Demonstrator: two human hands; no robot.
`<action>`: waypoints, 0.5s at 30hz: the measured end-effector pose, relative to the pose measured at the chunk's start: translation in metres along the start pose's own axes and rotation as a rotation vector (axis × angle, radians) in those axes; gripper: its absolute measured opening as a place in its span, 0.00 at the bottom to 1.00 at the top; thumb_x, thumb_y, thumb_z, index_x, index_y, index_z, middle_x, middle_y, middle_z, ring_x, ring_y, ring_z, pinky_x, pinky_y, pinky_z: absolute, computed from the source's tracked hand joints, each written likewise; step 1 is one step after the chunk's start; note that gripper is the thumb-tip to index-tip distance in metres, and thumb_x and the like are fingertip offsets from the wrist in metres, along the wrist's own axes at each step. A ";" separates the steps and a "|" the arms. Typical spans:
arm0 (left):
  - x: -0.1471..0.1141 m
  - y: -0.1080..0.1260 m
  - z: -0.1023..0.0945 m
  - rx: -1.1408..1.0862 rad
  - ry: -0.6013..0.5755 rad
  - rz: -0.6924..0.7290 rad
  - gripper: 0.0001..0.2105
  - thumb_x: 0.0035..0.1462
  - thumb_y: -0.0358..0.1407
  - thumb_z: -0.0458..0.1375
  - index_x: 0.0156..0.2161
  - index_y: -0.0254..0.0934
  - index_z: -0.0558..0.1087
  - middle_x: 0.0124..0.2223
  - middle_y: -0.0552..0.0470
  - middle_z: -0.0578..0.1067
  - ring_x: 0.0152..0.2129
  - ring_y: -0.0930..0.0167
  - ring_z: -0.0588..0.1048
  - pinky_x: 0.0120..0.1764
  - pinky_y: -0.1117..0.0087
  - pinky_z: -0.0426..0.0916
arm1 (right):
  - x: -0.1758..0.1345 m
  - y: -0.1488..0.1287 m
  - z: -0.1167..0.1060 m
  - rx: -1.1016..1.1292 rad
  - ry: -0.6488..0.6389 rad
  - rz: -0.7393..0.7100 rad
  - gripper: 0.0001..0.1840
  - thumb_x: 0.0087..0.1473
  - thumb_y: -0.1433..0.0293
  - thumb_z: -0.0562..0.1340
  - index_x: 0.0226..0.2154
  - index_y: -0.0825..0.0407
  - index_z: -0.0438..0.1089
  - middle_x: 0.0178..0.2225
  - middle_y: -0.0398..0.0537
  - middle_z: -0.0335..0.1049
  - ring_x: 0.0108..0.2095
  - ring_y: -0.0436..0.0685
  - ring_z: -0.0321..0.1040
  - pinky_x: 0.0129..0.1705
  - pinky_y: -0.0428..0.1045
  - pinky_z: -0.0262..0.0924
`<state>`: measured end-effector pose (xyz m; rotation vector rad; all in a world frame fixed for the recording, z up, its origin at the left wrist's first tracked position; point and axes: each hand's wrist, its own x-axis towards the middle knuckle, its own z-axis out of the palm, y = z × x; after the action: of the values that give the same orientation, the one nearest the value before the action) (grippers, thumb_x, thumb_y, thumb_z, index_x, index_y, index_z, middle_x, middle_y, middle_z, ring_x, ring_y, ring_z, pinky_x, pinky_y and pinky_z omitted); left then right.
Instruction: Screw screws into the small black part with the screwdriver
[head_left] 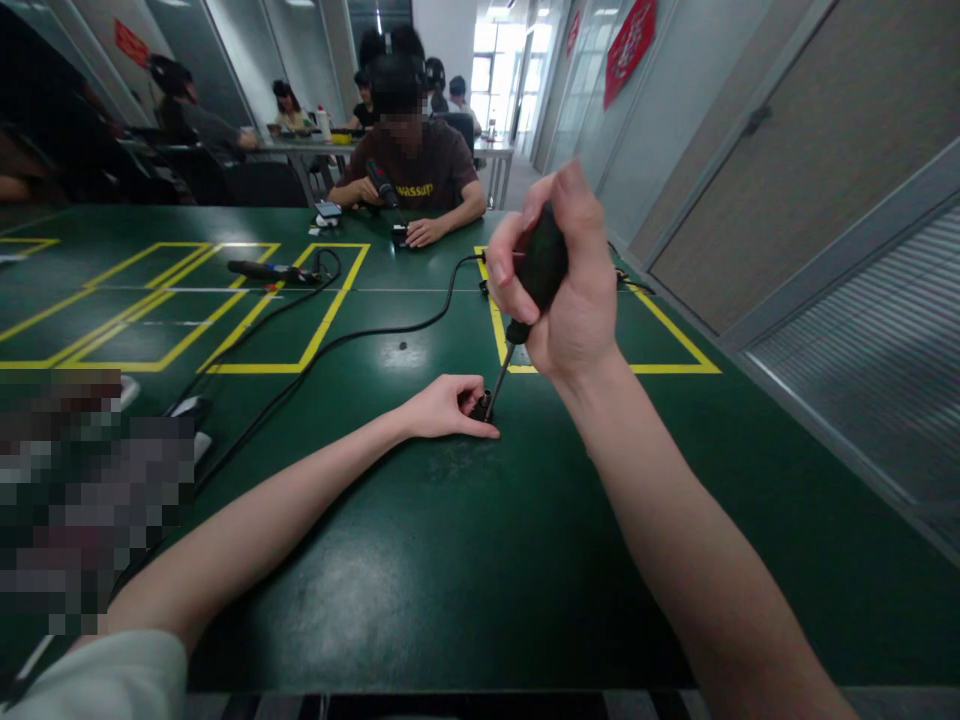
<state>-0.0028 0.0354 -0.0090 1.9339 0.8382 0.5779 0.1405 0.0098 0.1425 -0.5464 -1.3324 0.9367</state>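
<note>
My right hand [574, 270] is wrapped round the thick black handle of a screwdriver [545, 262]. Its shaft slants down and to the left, and the tip meets a small dark part [484, 404] on the green table. Thumb and fingers of my left hand [448, 408] curl about that part and hold it against the tabletop. Much of the part is hidden by the fingers, so its exact kind cannot be made out.
Yellow tape [330, 300] marks rectangles on the green table [420, 560]. A black cable [375, 330] runs across it, near a pen-shaped power tool [270, 271]. Opposite, a person [420, 160] holds a power screwdriver [381, 185] over a small black part. Blurred items lie at left.
</note>
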 end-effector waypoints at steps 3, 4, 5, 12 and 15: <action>0.000 0.001 0.001 -0.056 -0.008 0.004 0.24 0.43 0.47 0.74 0.27 0.38 0.63 0.24 0.63 0.61 0.23 0.75 0.60 0.29 0.73 0.52 | 0.003 0.008 -0.001 0.003 0.047 -0.035 0.33 0.47 0.30 0.60 0.27 0.42 0.58 0.22 0.39 0.64 0.15 0.52 0.48 0.18 0.51 0.43; 0.000 0.001 0.001 -0.057 -0.003 0.005 0.25 0.42 0.47 0.74 0.27 0.38 0.62 0.24 0.63 0.60 0.23 0.76 0.60 0.28 0.73 0.52 | 0.003 0.009 -0.001 0.008 0.065 -0.042 0.32 0.48 0.31 0.59 0.26 0.42 0.59 0.19 0.39 0.60 0.15 0.52 0.48 0.17 0.51 0.43; 0.001 0.001 0.001 -0.053 0.000 0.007 0.26 0.42 0.47 0.75 0.27 0.38 0.61 0.24 0.63 0.60 0.23 0.76 0.59 0.28 0.73 0.51 | 0.003 0.010 -0.001 0.009 0.076 -0.044 0.31 0.50 0.33 0.59 0.25 0.42 0.59 0.17 0.38 0.55 0.15 0.52 0.47 0.17 0.51 0.42; 0.002 0.002 0.001 -0.021 -0.006 0.013 0.27 0.43 0.48 0.74 0.26 0.39 0.58 0.23 0.63 0.60 0.22 0.76 0.59 0.29 0.72 0.51 | -0.009 0.005 0.006 0.018 0.163 -0.118 0.24 0.55 0.41 0.63 0.31 0.41 0.58 0.17 0.33 0.59 0.14 0.51 0.44 0.17 0.51 0.39; 0.002 0.003 0.001 -0.011 -0.003 0.018 0.27 0.43 0.48 0.74 0.26 0.39 0.58 0.23 0.63 0.59 0.22 0.76 0.59 0.29 0.72 0.51 | -0.008 0.007 0.005 0.011 0.217 -0.185 0.23 0.55 0.44 0.65 0.32 0.41 0.58 0.29 0.37 0.71 0.16 0.50 0.52 0.18 0.51 0.43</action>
<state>-0.0001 0.0356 -0.0070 1.9334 0.8151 0.5890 0.1344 0.0068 0.1332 -0.4927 -1.1595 0.7114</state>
